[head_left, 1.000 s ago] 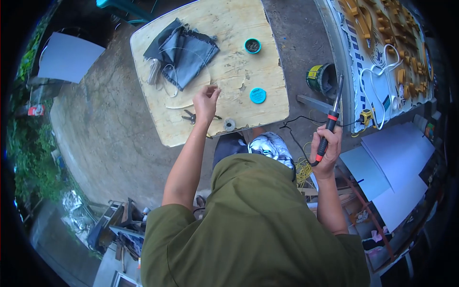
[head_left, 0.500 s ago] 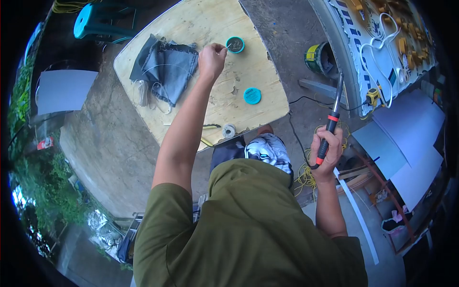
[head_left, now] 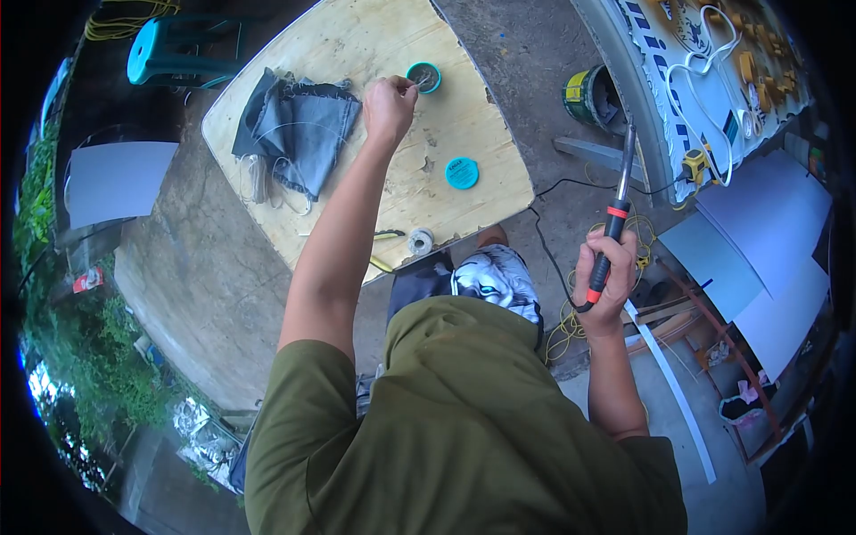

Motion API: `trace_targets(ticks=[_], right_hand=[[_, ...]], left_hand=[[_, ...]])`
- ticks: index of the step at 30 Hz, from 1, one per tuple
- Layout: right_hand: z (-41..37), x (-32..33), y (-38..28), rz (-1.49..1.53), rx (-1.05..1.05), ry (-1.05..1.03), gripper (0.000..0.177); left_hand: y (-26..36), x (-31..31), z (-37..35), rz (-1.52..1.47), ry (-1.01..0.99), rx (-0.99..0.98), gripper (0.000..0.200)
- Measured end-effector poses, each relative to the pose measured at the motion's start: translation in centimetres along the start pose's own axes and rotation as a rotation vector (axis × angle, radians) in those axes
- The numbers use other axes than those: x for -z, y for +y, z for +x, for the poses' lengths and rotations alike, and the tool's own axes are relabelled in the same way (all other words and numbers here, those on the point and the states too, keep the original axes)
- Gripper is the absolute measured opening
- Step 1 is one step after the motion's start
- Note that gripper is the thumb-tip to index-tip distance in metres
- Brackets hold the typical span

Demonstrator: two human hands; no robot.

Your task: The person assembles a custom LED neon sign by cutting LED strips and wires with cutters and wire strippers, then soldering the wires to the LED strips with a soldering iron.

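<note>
My left hand [head_left: 390, 107] is pinched at the left edge of a small teal tin [head_left: 436, 68]; what its fingertips hold is too small to make out. Upright in my right hand [head_left: 610, 276] is a soldering iron [head_left: 617, 214] with a black and red handle, its metal tip pointing away from me. The tin's teal lid [head_left: 461, 174] lies on the wooden table [head_left: 401, 192]. Grey cloth [head_left: 303, 129] is spread left of my left hand. Near the table's front edge stands a solder spool [head_left: 421, 240].
A teal stool [head_left: 147, 52] stands at the upper left. A bucket [head_left: 593, 96] is on the ground beyond the table's right side. At the upper right, a bench [head_left: 655, 116] bears a white cable and a yellow tape measure [head_left: 695, 165]. The iron's cord trails below the table.
The view has shifted slightly, so the table and cloth appear a little lower left. Both hands keep nearly the same pose, with my left fingertips still beside the tin.
</note>
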State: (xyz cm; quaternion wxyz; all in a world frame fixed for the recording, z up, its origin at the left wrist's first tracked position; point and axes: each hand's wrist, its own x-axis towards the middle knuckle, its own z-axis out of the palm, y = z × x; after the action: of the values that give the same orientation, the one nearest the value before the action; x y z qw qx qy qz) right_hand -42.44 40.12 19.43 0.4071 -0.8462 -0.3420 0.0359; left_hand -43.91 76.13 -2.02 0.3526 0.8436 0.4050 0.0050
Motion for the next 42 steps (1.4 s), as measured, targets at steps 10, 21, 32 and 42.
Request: trace_targets(ticks=[10,21,32,42], right_hand=[[-0.1,0.0,0.1,0.006,0.014,-0.011,0.034],[-0.6,0.2,0.3,0.012,-0.008,0.002,0.034],[-0.5,0.3,0.4,0.028,-0.029,0.011,0.033],[-0.2,0.1,0.7,0.039,-0.039,0.018,0.032]], left_hand=[[-2.1,1.0,1.4,-0.173,-0.216,0.172,0.039],[0.0,1.9,2.1,0.176,-0.27,0.093,0.036],[0.0,1.0,2.6,0.218,-0.25,0.056,0.035],[0.6,0.7,2.3,0.199,-0.238,0.081,0.033]])
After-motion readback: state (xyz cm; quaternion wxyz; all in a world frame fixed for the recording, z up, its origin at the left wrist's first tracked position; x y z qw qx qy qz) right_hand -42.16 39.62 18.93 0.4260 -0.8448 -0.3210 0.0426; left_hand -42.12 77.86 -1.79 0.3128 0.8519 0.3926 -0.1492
